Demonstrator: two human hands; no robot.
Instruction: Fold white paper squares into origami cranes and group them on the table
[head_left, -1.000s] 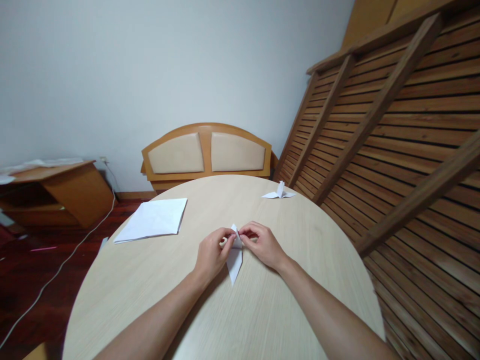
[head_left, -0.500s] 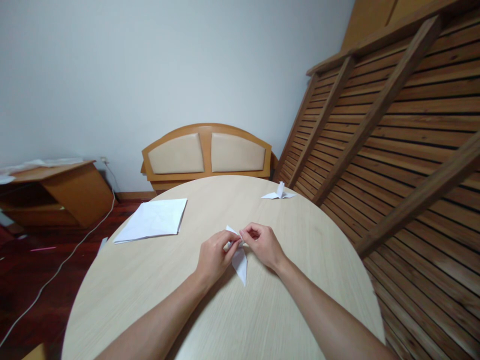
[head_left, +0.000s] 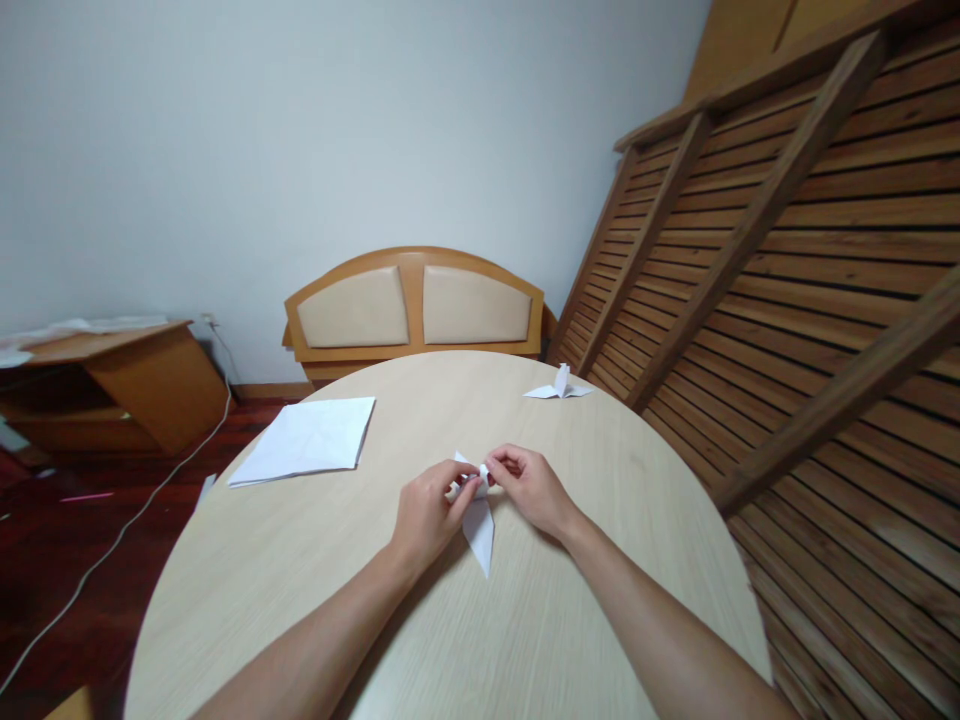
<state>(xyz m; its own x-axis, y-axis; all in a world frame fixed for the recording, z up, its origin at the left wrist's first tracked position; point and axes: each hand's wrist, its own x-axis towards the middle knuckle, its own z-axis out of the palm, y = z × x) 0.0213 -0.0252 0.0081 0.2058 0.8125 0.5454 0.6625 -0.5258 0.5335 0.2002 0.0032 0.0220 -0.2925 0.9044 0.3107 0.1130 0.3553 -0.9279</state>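
Observation:
A white folded paper crane (head_left: 478,532) is held just over the table, one pointed wing toward me and the other partly hidden behind my fingers. My left hand (head_left: 436,505) pinches its body between thumb and fingers. From the other side, my right hand (head_left: 531,487) has its thumb and fingertips closed at the small folded tip of the crane. Farther back on the right stands another white paper crane (head_left: 562,382) with its wings spread.
The round pale wooden table (head_left: 420,650) carries a stack of white paper (head_left: 304,440) at the left. Behind it is a cushioned headboard (head_left: 412,300). A slatted wooden frame (head_left: 750,280) leans along the right side. A white cable (head_left: 142,525) runs across the floor at left.
My right fingertips have shifted slightly right, and more of the crane's small folded tip shows between the hands. The near wing has tilted a little. My left hand keeps its pinch.

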